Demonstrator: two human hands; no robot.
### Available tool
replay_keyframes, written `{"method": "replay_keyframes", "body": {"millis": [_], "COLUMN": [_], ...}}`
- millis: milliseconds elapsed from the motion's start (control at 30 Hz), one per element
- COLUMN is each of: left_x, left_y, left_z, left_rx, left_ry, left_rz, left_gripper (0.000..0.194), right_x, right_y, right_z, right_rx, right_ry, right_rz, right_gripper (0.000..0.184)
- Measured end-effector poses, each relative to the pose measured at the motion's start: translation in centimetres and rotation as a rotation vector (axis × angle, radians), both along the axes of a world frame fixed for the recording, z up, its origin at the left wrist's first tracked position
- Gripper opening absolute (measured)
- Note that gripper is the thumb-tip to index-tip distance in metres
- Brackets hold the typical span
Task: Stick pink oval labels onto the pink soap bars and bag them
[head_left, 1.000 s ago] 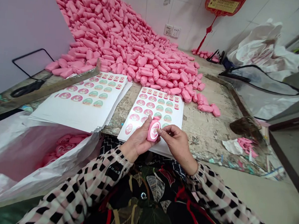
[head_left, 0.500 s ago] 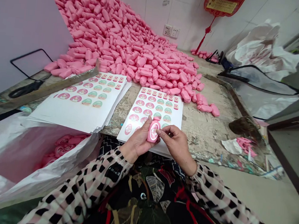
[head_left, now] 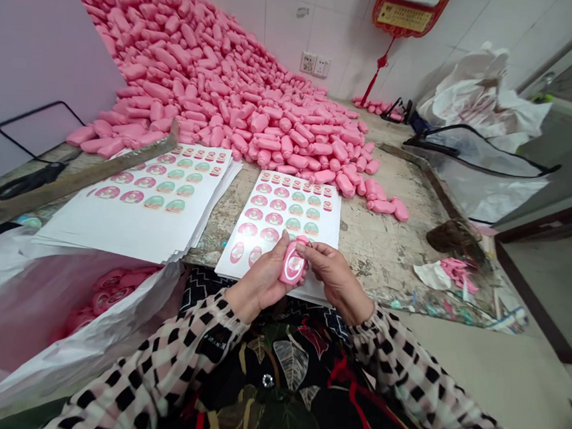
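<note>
My left hand (head_left: 264,276) is wrapped round a small pink plastic bottle (head_left: 289,270), its neck pointing away from me. An oval pink-and-white sticker (head_left: 295,263) lies on the bottle's front. The thumb and forefinger of my right hand (head_left: 335,272) are closed at the bottle's upper right, touching it by the sticker's top edge. Just beyond both hands lies a sheet of stickers (head_left: 286,214), with round pink, green and small red labels. Part of that sheet is hidden under my hands.
A big heap of pink bottles (head_left: 217,88) covers the back of the table. Another sticker stack (head_left: 110,219) lies left, with a wooden strip (head_left: 99,175) across it and black scissors (head_left: 31,179) beside. Below left, an open white bag (head_left: 14,284) holds labelled bottles. Pink scraps (head_left: 458,275) lie right.
My right fingers have shifted from the sticker's right side up to its top edge near the bottle's neck. The bottle stays in my left hand. The whole view has shifted slightly.
</note>
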State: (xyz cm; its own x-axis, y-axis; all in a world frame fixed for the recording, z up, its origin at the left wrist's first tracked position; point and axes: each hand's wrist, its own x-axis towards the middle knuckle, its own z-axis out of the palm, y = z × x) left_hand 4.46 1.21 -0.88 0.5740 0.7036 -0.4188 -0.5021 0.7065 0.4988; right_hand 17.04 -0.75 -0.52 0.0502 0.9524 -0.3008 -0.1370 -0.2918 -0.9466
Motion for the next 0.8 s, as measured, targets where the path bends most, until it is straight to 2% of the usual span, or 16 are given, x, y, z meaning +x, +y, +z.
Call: {"method": "replay_keyframes", "body": {"millis": [100, 200, 267, 400, 500, 667, 800], "left_x": [-0.3, -0.6, -0.6, -0.3, -0.1, 0.2, -2.0], "left_y": [-0.4, -0.8, -0.9, -0.6, -0.2, 0.5, 0.8], "left_z": [0.4, 0.6, 0.5, 0.4, 0.4, 0.7, 1.0], "left_rx": [0.115, 0.236, 0.294, 0.316, 0.307, 0.222, 0.259], "left_ry": [0.035, 0.069, 0.101, 0.137, 0.117, 0.096, 0.233], "left_rz": [-0.057, -0.096, -0.078, -0.024, -0.013, -0.042, -0.021], "left_gripper": [0.051, 0.037, 0.032, 0.03, 0.037, 0.052, 0.043], "right_x": [-0.2, -0.2, -0.1, 0.0, 0.2, 1.7, 4.9], "right_y": [0.0, 0.0, 0.1, 0.4, 0.7, 1.4, 3.2], "right_z": [-0.3, -0.5, -0.5, -0.6, -0.6, -0.8, -2.0], "right_rx": [-0.067, -0.055, -0.042, -0.008, 0.007, 0.06, 0.154], "right_ry": [0.128, 0.15, 0.145, 0.132, 0.12, -0.025, -0.338], "right_rz": [-0.045, -0.118, -0.135, -0.122, -0.093, -0.091, -0.059], "right_gripper": [0.034, 0.035, 0.036, 0.038, 0.04, 0.038, 0.036]}}
